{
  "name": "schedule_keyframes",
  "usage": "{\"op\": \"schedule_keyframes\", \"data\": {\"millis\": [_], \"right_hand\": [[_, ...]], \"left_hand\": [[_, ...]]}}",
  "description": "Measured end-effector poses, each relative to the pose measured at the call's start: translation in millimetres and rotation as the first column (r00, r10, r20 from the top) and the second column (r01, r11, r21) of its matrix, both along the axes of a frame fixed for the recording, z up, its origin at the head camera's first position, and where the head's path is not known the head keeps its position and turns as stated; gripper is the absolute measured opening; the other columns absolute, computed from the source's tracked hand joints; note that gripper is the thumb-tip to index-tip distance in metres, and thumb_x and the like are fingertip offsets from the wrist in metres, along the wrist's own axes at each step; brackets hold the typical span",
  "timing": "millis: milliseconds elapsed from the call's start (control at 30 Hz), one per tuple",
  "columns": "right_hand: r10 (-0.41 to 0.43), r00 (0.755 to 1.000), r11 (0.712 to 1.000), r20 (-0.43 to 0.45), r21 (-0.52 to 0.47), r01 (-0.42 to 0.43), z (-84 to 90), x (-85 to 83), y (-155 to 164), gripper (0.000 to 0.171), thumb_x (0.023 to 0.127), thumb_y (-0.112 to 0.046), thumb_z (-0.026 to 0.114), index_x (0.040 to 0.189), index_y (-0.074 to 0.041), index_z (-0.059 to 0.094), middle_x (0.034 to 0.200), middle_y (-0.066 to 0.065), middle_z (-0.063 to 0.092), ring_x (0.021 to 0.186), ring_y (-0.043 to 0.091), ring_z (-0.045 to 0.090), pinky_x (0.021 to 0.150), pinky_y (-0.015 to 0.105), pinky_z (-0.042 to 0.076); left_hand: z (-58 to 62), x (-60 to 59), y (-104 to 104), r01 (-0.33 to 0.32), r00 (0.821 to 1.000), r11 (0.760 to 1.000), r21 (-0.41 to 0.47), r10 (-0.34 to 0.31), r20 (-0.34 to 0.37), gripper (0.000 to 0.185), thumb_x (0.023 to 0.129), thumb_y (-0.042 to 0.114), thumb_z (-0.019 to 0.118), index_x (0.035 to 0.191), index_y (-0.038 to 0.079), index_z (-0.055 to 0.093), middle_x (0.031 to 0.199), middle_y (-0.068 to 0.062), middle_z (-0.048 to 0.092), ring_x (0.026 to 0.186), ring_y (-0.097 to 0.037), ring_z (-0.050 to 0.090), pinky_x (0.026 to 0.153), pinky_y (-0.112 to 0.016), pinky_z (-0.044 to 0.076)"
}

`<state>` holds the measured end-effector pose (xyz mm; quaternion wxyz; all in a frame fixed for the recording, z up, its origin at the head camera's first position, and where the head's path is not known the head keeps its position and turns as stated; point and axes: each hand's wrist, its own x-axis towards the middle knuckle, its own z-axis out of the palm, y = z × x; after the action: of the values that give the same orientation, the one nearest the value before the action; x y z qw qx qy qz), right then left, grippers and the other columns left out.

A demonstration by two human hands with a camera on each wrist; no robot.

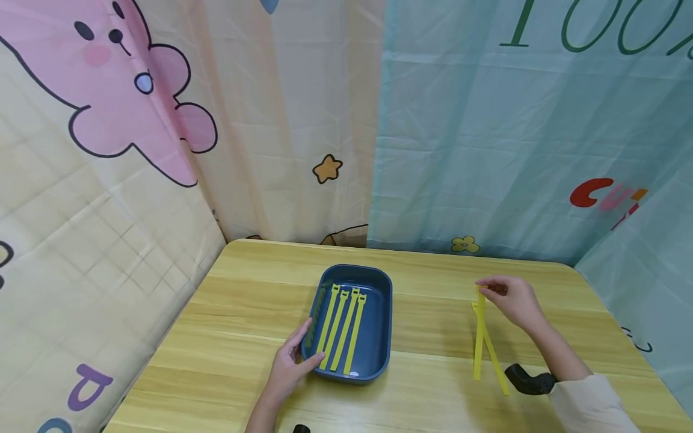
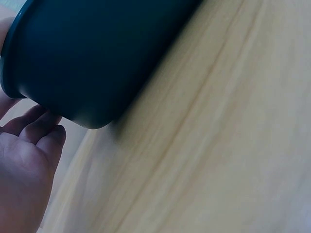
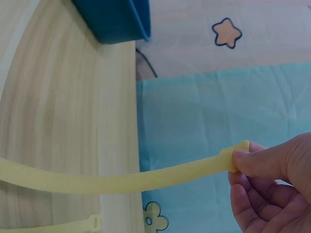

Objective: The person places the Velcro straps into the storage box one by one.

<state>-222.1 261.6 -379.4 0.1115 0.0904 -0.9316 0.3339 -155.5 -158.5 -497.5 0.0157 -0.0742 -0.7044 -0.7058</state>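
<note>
My left hand [image 1: 287, 368] grips the near left corner of a dark blue plastic tub [image 1: 388, 337], its thumb over the rim and its fingers along the outer wall. Inside the tub, several yellow hook-and-loop cable ties [image 1: 342, 331] lie side by side, slotted heads toward the far end. Over the right part of the table, my right hand [image 1: 513, 300] pinches another yellow cable tie [image 3: 116, 183] by its head between thumb and fingers, and the band hangs down. One more loose cable tie [image 1: 495, 364] lies on the table behind it, partly overlapped in the head view.
Everything stands on a wood-grain table [image 1: 227, 337]. A printed cloth curtain [image 1: 281, 150] hangs along the table's back edge and sides. A black device [image 1: 529, 382] sits at my right wrist, and another black piece [image 1: 301, 429] shows at the bottom edge.
</note>
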Motion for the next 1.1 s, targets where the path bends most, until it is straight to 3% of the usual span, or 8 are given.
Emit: {"op": "schedule_keyframes", "data": {"millis": [733,967,1100], "right_hand": [[0.100,0.995,0.993,0.000,-0.062,-0.100,30.2,18.5,-30,0.015,0.084,-0.002,0.064,0.098,0.000,0.069,0.092,0.012,0.066,0.077,0.019,0.063,0.063,0.022,0.052],[0.140,0.989,0.989,-0.043,-0.047,-0.142,38.5,22.3,-41,0.014,0.083,0.000,0.066,0.096,-0.002,0.069,0.092,0.010,0.066,0.079,0.020,0.063,0.064,0.022,0.052],[0.156,0.984,0.986,-0.088,-0.052,-0.161,40.3,23.4,-47,0.014,0.082,0.000,0.066,0.095,-0.002,0.070,0.089,0.007,0.066,0.078,0.015,0.063,0.064,0.020,0.052]], "left_hand": [[3.8,-0.5,1,-0.004,1.000,1.000,-0.009,0.004,-0.004,0.071,0.078,0.004,0.071,0.140,0.002,0.035,0.146,-0.012,0.027,0.133,-0.029,0.022,0.104,-0.034,0.022],[5.3,0.3,1,-0.009,1.000,1.000,-0.009,0.009,0.000,0.071,0.079,0.003,0.071,0.140,0.002,0.035,0.146,-0.013,0.027,0.132,-0.029,0.023,0.104,-0.035,0.022],[3.7,1.2,2,-0.005,1.000,1.000,-0.001,0.005,-0.004,0.071,0.078,0.003,0.071,0.140,0.001,0.035,0.146,-0.013,0.027,0.133,-0.028,0.022,0.103,-0.029,0.022]]}}
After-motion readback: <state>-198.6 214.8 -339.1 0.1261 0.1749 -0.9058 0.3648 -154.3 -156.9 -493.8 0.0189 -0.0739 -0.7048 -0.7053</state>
